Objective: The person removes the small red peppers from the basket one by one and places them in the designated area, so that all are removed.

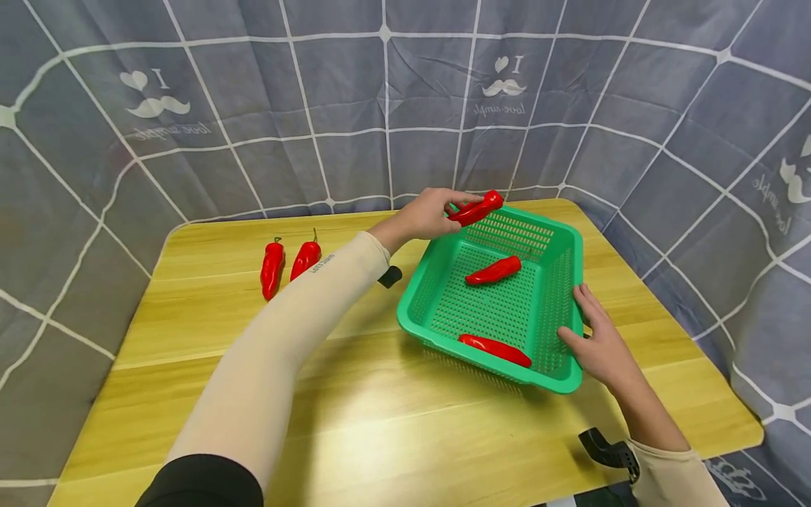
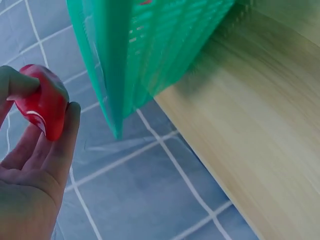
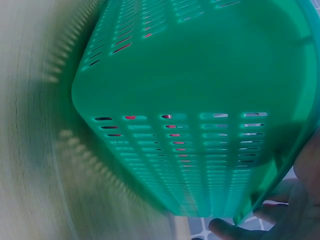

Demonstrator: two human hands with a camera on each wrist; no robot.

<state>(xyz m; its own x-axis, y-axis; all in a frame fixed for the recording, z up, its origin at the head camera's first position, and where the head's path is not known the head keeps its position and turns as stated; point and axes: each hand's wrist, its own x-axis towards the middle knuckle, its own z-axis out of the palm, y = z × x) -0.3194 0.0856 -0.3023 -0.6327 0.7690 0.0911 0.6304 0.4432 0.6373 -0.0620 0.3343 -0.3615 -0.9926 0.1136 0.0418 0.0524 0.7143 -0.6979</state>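
Left hand (image 1: 434, 213): pinches a long red pepper (image 1: 478, 210) between thumb and fingers, as the left wrist view confirms. The pepper is held at the far left corner of the green perforated plastic basket (image 1: 488, 310), at about the height of its rim. Right hand (image 1: 598, 348): grips the basket's right rim close to the near right corner, thumb on the inner side.

Handling, judged from the present grasp: the pepper should clear the rim fully and be lowered towards the bare floor before the fingers loosen, as a drop from rim height could bruise its smooth skin. The right hand should brace the rim without lifting; whether the base sits flat cannot be confirmed.

Orientation: the held pepper's long axis runs obliquely, its broad blunt end pointing right and away from the person, its other end covered by the fingers. Inside the basket, the middle pepper (image 1: 494, 271) lies crosswise, tip left, stem to the right and away. The near pepper (image 1: 495, 351) lies along the front wall; its tip end cannot be determined.

On the wooden table (image 1: 355, 436), left of the basket, an outer pepper (image 1: 272, 270) and an inner pepper (image 1: 308, 256) lie side by side, apart, stems away from the person; the left sleeve (image 1: 253, 366) partly hides the inner one.
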